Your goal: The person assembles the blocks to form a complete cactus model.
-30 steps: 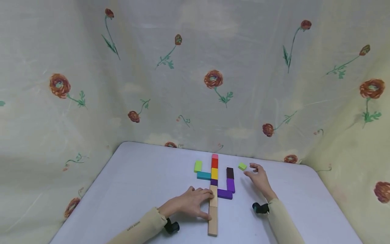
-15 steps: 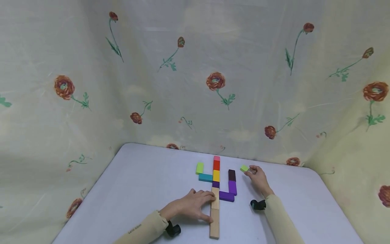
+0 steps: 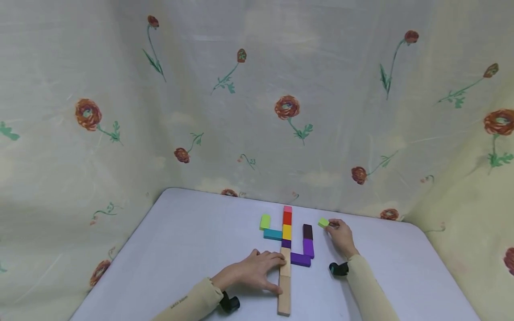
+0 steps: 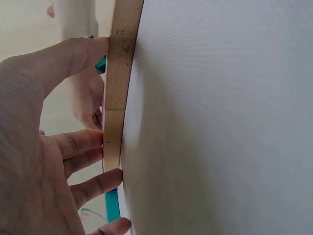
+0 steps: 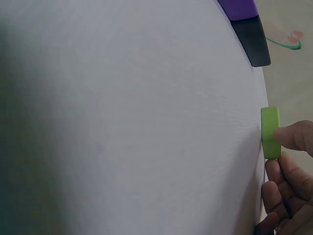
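Note:
My right hand (image 3: 341,237) pinches a small lime-green block (image 3: 323,222) at the table's far right; in the right wrist view, the thumb lies on its face and fingertips at its end. Spread out, my left hand (image 3: 254,271) touches two plain wooden blocks (image 3: 284,299) laid end to end, thumb on the nearer one, fingers along the farther. Beyond them, the line continues with a dark purple block (image 3: 286,244), a yellow block (image 3: 287,232), a red block (image 3: 287,218) and a pink block (image 3: 288,208).
Left of the line, a teal block (image 3: 273,234) meets another lime-green block (image 3: 265,221). To the right, a purple block (image 3: 300,259) leads to an upright-running purple block (image 3: 308,248) and a dark block (image 3: 307,231). Flowered cloth (image 3: 225,133) hangs behind the white table (image 3: 192,232).
My right hand has moved in to the lime-green block and now pinches it. My left hand stays at the wooden blocks. The head view has shifted slightly.

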Motion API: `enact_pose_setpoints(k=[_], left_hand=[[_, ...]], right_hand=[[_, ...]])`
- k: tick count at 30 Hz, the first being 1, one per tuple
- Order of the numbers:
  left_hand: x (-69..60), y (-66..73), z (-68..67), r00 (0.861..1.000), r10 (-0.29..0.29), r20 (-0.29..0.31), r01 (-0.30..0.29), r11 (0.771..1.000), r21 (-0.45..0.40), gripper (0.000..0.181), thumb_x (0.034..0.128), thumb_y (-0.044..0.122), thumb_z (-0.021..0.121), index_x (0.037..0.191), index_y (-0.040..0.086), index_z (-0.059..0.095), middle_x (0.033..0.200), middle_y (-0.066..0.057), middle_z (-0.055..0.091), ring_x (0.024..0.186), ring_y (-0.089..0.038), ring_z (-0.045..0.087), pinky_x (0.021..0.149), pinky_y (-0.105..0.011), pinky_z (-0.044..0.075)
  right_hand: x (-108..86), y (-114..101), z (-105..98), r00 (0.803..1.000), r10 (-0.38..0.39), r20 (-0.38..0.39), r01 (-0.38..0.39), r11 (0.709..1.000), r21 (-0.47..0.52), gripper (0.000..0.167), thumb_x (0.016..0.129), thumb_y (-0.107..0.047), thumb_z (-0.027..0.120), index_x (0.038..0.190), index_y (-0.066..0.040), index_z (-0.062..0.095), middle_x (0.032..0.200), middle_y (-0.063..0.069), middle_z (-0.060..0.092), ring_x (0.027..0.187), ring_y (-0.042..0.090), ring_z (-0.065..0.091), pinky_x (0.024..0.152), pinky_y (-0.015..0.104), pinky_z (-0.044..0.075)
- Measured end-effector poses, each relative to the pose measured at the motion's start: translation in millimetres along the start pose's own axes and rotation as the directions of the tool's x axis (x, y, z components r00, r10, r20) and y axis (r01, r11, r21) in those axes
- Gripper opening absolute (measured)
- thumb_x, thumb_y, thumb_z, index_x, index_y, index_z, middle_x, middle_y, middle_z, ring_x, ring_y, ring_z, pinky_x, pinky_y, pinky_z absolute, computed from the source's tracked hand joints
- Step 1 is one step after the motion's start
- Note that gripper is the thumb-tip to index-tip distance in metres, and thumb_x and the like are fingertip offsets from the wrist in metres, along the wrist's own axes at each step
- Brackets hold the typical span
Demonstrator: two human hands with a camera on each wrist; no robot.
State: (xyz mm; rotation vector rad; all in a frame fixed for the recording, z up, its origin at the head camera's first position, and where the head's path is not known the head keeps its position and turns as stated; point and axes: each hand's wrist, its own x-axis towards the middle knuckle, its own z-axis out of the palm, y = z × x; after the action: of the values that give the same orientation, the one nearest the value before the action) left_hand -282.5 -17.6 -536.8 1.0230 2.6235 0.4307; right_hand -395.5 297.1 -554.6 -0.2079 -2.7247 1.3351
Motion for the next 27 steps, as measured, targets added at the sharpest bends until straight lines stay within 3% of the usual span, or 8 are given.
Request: enact_pose_setpoints(k=[20,27], left_hand=[[-1.0,-1.3,-0.5,1.000,0.011,-0.008,-0.011,1.000,0.006,0.080,0.0792,0.074,0.055,0.146,0.032,0.039,0.153,0.011,0.034,0.140,-0.018,0.035,0.109,-0.060,0.027],[0.2,-1.9,0.8,1.000,0.017,-0.006,-0.017,1.000,0.002,0.080,0.0796,0.075,0.054,0.146,0.033,0.038,0.153,0.011,0.034,0.140,-0.018,0.035,0.109,-0.059,0.028]], right_hand=[[0.3,2.4,0.4,1.000,0.003,-0.019,-0.004,0.999,-0.040,0.037,0.090,-0.012,0.059,0.123,0.005,0.056,0.119,0.024,0.061,0.106,0.032,0.058,0.090,0.043,0.045],[1.8,-1.2,-3.1,1.000,0.007,-0.011,-0.007,0.999,-0.038,0.036,0.090,-0.015,0.062,0.120,0.004,0.058,0.115,0.023,0.063,0.102,0.030,0.059,0.082,0.033,0.048]])
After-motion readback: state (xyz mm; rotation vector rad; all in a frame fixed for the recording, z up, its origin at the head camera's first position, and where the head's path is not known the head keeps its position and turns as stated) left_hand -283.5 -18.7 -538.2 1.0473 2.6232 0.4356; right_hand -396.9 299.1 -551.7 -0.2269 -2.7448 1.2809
